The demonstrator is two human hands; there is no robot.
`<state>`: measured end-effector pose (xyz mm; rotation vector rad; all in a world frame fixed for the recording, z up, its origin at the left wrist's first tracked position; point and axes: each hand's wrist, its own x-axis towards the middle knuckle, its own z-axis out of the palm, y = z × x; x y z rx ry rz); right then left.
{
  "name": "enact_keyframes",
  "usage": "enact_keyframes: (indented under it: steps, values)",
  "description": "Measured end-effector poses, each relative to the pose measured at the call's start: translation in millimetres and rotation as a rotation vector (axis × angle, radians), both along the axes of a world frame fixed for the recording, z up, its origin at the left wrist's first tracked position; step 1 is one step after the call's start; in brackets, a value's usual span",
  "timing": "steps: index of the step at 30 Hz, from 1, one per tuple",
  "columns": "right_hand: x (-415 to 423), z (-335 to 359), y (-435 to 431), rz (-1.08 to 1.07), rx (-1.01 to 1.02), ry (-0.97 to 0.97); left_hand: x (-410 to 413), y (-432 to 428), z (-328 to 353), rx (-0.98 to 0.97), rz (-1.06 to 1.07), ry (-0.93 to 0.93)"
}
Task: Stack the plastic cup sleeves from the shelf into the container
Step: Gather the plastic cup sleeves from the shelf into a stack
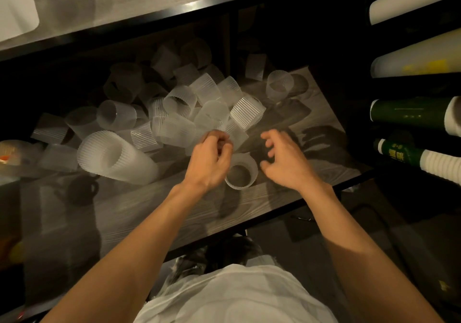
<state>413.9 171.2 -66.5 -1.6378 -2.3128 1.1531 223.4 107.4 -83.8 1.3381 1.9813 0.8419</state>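
Several translucent ribbed cup sleeves (179, 103) lie scattered in a pile on the grey wooden shelf (139, 205). A long nested stack of sleeves (117, 159) lies on its side at the left. One sleeve (242, 171) stands upright near the shelf's front, between my hands. My left hand (212, 158) has its fingers curled at the near edge of the pile; whether it pinches a sleeve is blurred. To the right of the upright sleeve hovers my right hand (287, 160), fingers spread and holding nothing. No container is in view.
A lighter shelf board (149, 1) with a metal edge runs above. On the right rack lie stacks of white cups (411, 3), a yellowish stack (419, 61) and green-printed cup stacks (409, 110). A lone sleeve (279, 85) sits at the back right of the shelf.
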Motion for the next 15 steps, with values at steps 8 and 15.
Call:
enact_keyframes:
  steps: [8, 15]
  values:
    - [-22, 8, 48, -0.074, 0.098, 0.132, 22, 38, 21, -0.053, -0.021, 0.019]
    - [-17, 5, 57, -0.098, 0.056, 0.293, 26, 44, 23, -0.009, 0.029, -0.052]
